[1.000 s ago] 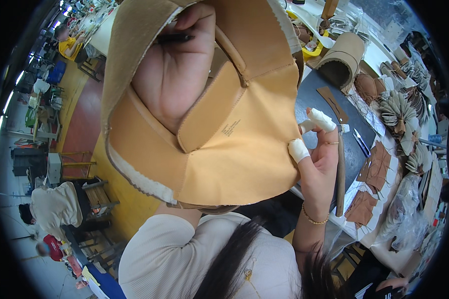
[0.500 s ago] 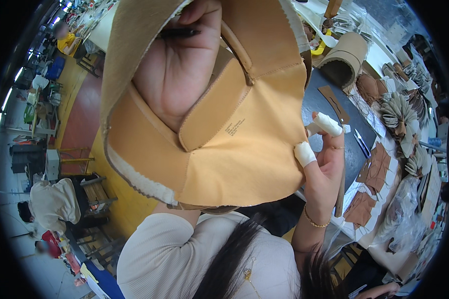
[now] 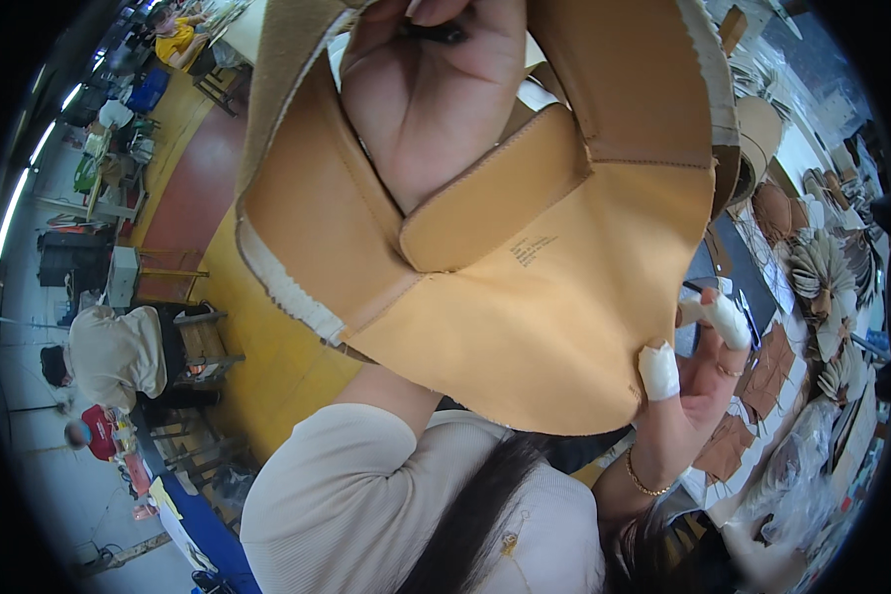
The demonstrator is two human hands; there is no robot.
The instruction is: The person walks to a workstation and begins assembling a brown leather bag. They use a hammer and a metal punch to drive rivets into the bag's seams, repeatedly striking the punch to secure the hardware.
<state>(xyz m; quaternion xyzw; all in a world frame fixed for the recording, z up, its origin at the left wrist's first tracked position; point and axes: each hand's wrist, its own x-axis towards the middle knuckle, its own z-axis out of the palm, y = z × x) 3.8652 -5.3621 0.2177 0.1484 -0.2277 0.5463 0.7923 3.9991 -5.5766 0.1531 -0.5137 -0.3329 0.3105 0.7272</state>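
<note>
A tan leather shoe upper (image 3: 574,282), stitched and with frayed pale edges, is held up before me and fills the middle. My left hand (image 3: 431,109) shows palm-on through its opening, the forearm passing behind the leather. Its fingers are curled round a small black thing (image 3: 436,33), too little of which shows to name. At the right lower edge of the upper, my right hand (image 3: 698,381) pinches the leather. White tape wraps its thumb and forefinger, and part of the pinch is hidden behind the leather.
On the bench at right lie a dark mat (image 3: 741,262), brown leather pieces (image 3: 767,371), a fanned bundle of pale pieces (image 3: 822,267) and a clear plastic bag (image 3: 797,450). At left, a person in a cream top (image 3: 119,356) sits beyond the yellow floor (image 3: 257,366).
The shoe upper and both hands have shifted to the right in view, and more of the upper's far right side shows. Both hands keep their hold.
</note>
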